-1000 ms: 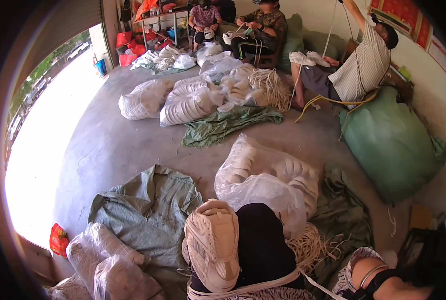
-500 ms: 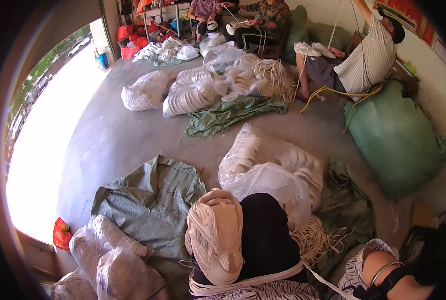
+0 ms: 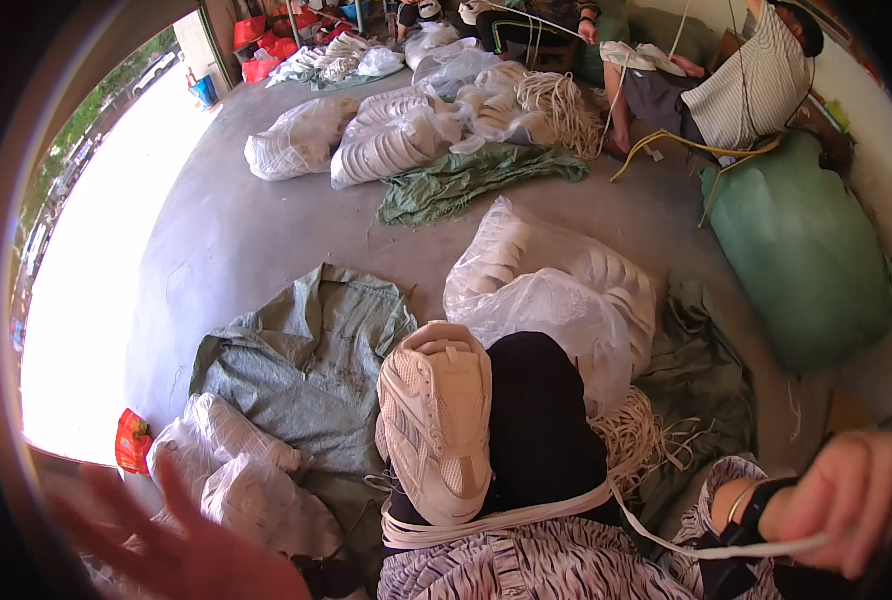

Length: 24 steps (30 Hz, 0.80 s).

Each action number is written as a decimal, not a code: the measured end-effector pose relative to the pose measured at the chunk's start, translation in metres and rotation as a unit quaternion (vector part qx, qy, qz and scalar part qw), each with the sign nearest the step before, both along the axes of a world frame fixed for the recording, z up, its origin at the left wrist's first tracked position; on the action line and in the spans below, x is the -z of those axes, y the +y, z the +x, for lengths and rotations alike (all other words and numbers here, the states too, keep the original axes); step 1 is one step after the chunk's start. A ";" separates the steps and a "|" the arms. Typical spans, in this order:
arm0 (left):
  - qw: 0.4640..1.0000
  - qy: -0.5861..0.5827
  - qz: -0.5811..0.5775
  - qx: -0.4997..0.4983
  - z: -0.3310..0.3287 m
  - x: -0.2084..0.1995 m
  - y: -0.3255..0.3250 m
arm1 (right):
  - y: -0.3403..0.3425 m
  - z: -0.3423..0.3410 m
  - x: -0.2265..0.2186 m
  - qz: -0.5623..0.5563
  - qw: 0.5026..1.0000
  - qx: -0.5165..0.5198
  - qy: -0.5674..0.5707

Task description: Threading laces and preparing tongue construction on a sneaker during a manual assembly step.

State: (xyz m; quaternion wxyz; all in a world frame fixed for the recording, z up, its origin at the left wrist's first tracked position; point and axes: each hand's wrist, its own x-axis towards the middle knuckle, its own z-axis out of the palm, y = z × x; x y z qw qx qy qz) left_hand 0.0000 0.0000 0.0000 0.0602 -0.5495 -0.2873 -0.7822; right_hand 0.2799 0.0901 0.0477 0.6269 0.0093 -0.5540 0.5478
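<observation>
The right hand [image 3: 846,505] sits at the lower right edge, fingers curled and pinched around a flat white strap [image 3: 726,548], with a dark band on the wrist just beside it. The strap runs from that hand leftward across the lap and joins several more white loops wrapped around the base of a white shoe [image 3: 434,420], which lies sole up on the person's raised knee in dark trousers [image 3: 541,420]. The left hand [image 3: 181,545] is at the lower left, blurred, palm open with fingers spread, grasping nothing and apart from the shoe. Just above that hand lie clear plastic bags of white pieces [image 3: 231,465] on a grey-green sack [image 3: 301,355] spread on the concrete floor [image 3: 226,230]. Behind the knee stands a larger clear bag of white soles [image 3: 546,285], and a bundle of white cords [image 3: 646,440] lies beside it on the right. A big green stuffed sack [image 3: 801,260] rests against the right wall. Farther back, more filled bags [image 3: 386,135] lie on the floor, and another person in a striped shirt [image 3: 751,90] sits near the wall.
</observation>
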 end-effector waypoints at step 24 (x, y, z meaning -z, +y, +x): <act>0.775 0.249 -0.577 -0.069 0.001 0.148 0.045 | 0.025 -0.080 0.194 0.021 0.799 0.045 -0.600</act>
